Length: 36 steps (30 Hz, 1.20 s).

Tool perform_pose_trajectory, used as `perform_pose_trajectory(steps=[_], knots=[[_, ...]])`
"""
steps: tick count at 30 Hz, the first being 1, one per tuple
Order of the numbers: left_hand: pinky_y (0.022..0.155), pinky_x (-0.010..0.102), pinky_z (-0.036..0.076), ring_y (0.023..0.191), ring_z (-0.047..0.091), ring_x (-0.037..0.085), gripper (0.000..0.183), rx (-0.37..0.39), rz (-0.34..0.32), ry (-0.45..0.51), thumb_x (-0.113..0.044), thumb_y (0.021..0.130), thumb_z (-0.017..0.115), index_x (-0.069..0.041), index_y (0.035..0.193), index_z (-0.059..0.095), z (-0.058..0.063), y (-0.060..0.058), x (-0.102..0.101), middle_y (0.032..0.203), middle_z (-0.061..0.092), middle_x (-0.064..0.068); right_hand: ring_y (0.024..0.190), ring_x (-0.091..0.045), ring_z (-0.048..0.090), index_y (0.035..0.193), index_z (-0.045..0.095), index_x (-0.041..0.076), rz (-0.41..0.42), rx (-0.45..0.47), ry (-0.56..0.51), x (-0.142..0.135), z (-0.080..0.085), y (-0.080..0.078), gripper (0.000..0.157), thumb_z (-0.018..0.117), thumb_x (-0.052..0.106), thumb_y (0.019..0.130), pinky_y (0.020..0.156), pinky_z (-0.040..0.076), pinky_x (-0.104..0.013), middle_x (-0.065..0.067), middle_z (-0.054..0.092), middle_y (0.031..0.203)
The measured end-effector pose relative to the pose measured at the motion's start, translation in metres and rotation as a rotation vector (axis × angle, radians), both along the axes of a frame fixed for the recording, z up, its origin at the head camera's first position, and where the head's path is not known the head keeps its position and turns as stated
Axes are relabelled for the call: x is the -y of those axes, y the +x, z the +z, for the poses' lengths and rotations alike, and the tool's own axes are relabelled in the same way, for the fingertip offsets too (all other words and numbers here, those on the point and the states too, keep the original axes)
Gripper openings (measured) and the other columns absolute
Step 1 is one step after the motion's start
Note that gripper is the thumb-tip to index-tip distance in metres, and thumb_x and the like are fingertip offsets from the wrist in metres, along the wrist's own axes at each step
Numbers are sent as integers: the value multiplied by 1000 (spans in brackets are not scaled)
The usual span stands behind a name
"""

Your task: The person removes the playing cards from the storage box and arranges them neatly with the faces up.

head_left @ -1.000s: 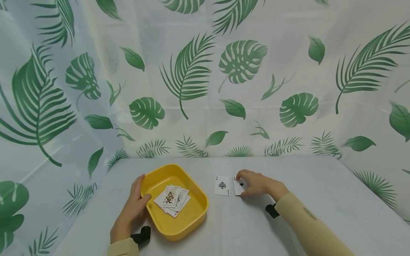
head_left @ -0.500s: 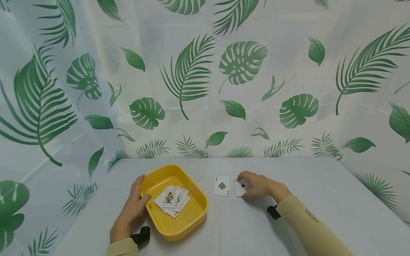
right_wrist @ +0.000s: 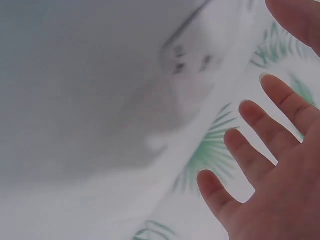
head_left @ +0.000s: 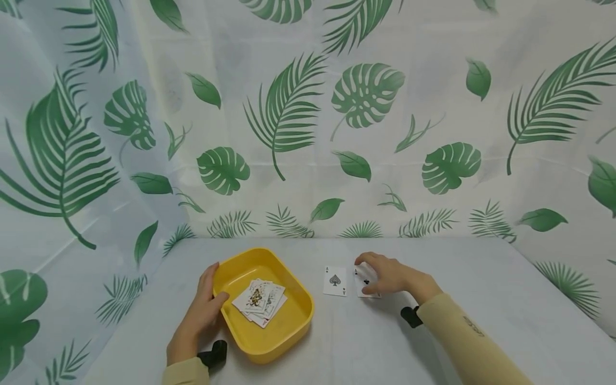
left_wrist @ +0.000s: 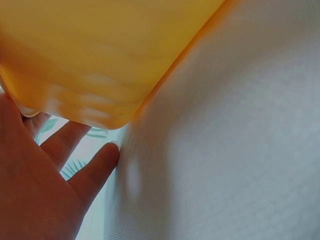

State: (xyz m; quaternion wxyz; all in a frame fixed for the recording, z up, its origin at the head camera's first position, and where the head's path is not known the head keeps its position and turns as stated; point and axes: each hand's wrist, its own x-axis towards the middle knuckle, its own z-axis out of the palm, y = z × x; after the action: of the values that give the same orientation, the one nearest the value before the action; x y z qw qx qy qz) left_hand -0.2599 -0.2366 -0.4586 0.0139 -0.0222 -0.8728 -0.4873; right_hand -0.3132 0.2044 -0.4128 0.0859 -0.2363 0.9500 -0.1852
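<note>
My left hand (head_left: 197, 315) grips the left rim of a yellow tray (head_left: 300, 315), thumb over the edge and fingers along the outer side. In the left wrist view the tray (left_wrist: 100, 60) fills the top, with the left hand (left_wrist: 45, 185) at lower left. Several playing cards (head_left: 260, 302) lie in a loose pile inside the tray, a joker on top. On the table to the right, the ace of spades (head_left: 335, 281) lies face up. My right hand (head_left: 390, 275) is over the ace of clubs (head_left: 362, 289), partly hiding it. In the right wrist view the right hand's (right_wrist: 285, 185) fingers are spread, apart from the card.
A white cloth covers the table (head_left: 366, 342). Behind it hangs a white curtain (head_left: 308, 192) with green leaf prints, which also runs along the left and right sides. A black wrist strap piece (head_left: 411, 316) shows under the right sleeve.
The ace of clubs has slid slightly right, widening the gap to the ace of spades. My right hand's fingers have lifted and parted from it. The left hand and tray hold still.
</note>
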Motion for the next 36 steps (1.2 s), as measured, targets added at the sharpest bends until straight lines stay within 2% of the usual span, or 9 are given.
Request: perform_pose_trajectory(steps=[8, 12, 19, 25, 31, 36], knots=[[119, 55, 14, 149, 15, 36, 81, -4, 9, -6, -7, 92, 50, -7, 161, 8, -1, 0, 6, 167, 1, 18, 127, -35, 49, 136, 53, 16, 24, -10, -21, 32, 20, -6, 59, 78, 31, 85, 103, 38, -64, -11, 49, 146], [119, 55, 14, 149, 16, 37, 82, -1, 14, -1, -8, 91, 50, -7, 161, 8, -2, 1, 8, 167, 1, 18, 130, -33, 48, 139, 51, 19, 49, -29, -30, 53, 32, -7, 59, 76, 32, 86, 106, 35, -64, -10, 44, 152], [118, 55, 14, 149, 16, 36, 82, 6, 24, 5, -8, 92, 51, -8, 161, 8, -1, 3, 9, 167, 1, 17, 134, -28, 46, 143, 50, 18, 100, -59, -76, 101, 53, -7, 64, 76, 34, 87, 107, 41, -53, -6, 43, 153], [118, 57, 15, 148, 16, 38, 80, -25, -4, 3, -7, 92, 51, -4, 160, 9, 1, 3, 10, 166, 2, 20, 137, -24, 42, 145, 51, 19, 144, -90, -115, 144, 65, -10, 63, 76, 34, 89, 111, 36, -50, -2, 45, 153], [119, 55, 14, 149, 16, 36, 80, -37, -7, 10, -7, 92, 51, -5, 160, 10, 1, -2, 6, 166, 3, 18, 137, -23, 43, 143, 52, 18, 201, -104, -114, 184, 67, -17, 60, 74, 35, 90, 112, 36, -45, -3, 47, 151], [118, 54, 15, 148, 18, 37, 82, -11, 1, 15, -8, 91, 52, -7, 161, 10, 0, -4, 1, 166, 3, 18, 133, -21, 47, 143, 53, 17, 230, -77, -79, 211, 57, -17, 59, 73, 34, 90, 111, 39, -43, -1, 48, 150]])
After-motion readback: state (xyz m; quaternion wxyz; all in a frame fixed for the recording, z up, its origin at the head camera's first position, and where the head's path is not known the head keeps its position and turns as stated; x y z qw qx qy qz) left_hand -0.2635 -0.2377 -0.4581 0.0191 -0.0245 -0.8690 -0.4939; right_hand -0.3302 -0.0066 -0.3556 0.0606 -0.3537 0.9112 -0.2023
